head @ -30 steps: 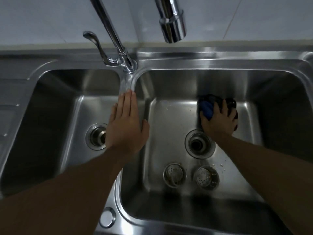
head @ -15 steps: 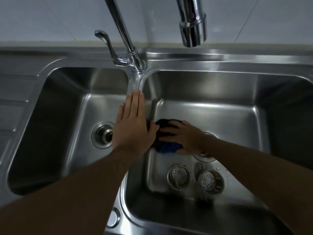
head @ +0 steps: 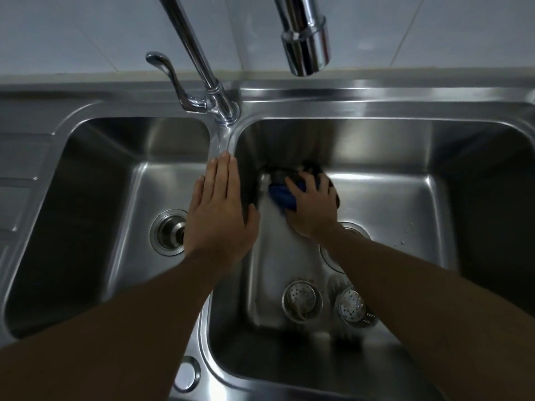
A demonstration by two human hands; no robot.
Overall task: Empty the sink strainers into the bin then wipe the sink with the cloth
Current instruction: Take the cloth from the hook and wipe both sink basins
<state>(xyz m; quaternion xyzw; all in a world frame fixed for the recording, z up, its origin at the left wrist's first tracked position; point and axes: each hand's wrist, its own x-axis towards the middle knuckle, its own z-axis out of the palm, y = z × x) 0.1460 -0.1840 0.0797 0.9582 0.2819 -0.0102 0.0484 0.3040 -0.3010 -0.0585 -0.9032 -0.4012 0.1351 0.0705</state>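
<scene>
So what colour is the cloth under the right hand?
Blue where it shows, with a darker part behind; the cloth peeks from under the right hand in the head view.

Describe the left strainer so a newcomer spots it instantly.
Start at the right basin of the double sink, then look at its floor nearest the camera. Two round perforated strainers sit side by side; the left strainer stands upright in full view, while the right strainer is tilted, partly under the forearm.
</scene>
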